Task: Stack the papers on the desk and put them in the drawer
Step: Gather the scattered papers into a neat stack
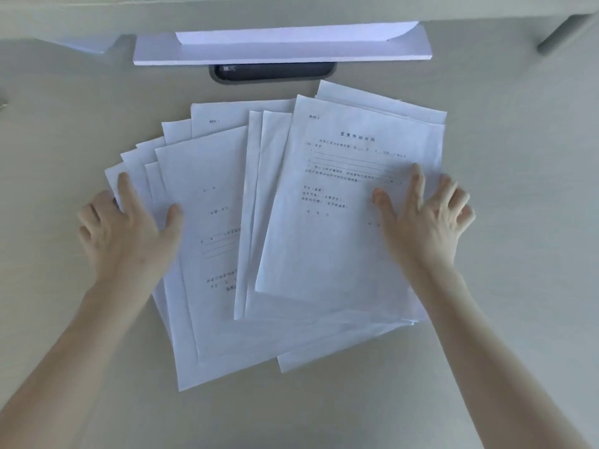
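Observation:
Several white printed papers (285, 228) lie fanned out and overlapping in the middle of the beige desk (502, 303). My left hand (126, 231) rests flat on the left edge of the spread, fingers apart, thumb on the sheets. My right hand (428, 215) rests on the right edge of the top printed sheet (343, 202), fingers spread, holding nothing. No drawer is in view.
A thick white ream of paper (282, 48) with a loose sheet on top lies at the desk's far edge. Just in front of it is a dark cable slot (272, 72). A grey bar (564, 34) shows at the top right.

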Demonstrator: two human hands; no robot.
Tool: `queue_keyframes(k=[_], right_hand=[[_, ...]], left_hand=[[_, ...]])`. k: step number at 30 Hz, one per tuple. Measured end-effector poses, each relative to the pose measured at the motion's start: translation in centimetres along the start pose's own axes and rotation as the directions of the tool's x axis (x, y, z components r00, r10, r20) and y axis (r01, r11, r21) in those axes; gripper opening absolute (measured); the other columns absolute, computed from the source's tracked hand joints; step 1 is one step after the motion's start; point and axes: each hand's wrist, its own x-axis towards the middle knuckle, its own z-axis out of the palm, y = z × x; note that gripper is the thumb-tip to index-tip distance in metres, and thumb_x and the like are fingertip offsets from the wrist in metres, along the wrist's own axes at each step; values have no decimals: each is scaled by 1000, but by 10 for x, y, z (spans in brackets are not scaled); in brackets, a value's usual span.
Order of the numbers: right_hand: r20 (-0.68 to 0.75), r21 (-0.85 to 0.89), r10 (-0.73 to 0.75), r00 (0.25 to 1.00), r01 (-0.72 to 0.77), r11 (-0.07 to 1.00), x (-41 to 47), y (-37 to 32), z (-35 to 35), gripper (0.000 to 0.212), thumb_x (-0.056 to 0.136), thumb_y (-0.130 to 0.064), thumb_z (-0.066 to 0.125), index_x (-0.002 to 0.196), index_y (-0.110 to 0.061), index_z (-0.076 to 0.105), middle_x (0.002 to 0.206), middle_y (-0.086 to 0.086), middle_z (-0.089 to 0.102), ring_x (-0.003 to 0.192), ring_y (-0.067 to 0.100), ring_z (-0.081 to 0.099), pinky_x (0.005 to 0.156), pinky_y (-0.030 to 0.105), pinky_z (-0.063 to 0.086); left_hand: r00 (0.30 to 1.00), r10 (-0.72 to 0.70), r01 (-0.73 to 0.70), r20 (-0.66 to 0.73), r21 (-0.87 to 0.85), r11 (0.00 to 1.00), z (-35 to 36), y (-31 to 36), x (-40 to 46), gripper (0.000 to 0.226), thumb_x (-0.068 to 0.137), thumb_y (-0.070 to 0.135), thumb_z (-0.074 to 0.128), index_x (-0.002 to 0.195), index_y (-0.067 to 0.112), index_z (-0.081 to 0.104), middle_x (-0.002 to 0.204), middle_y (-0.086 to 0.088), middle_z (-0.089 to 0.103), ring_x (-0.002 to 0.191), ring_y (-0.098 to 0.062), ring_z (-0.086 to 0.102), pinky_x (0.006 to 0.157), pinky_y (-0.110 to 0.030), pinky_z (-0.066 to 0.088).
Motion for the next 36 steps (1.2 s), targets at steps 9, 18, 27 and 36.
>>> queue_keyframes(k=[9, 18, 27, 36], right_hand=[[-145, 66, -51, 988, 61, 996, -8, -12, 14, 64, 98, -61, 38, 144, -17, 45, 137, 25, 45, 123, 42, 40, 104, 53, 28], [-75, 139, -71, 995, 81, 987, -31, -27, -3, 62, 97, -61, 34, 135, -14, 50, 131, 20, 56, 123, 39, 41, 99, 48, 31], [-43, 365, -135, 990, 141, 920, -46, -42, -8, 54, 100, -40, 46, 146, -11, 45, 139, 19, 57, 131, 42, 41, 104, 46, 36], [-46, 592, -123, 991, 127, 796, -15, -44, -7, 51, 99, -30, 53, 144, -7, 52, 123, 15, 69, 127, 39, 54, 94, 39, 45]], left_hand=[[997, 34, -57, -68, -377, 924, 0, 15, -4, 69, 94, 36, 58, 151, 10, 31, 142, -19, 47, 133, -36, 34, 106, -44, 27], [985, -93, 169, 143, -730, 663, -26, -13, -28, 40, 84, 25, 59, 116, 6, 45, 94, -1, 52, 77, -21, 52, 53, -30, 34], [982, -83, 185, 168, -796, 576, -25, -15, -44, 36, 85, 0, 33, 118, 1, 49, 101, -9, 47, 80, -25, 43, 55, -29, 34], [985, -8, 144, 173, -795, 589, -10, 22, -9, 32, 88, 8, 37, 117, 4, 51, 99, -5, 50, 76, -22, 43, 57, -30, 32]])
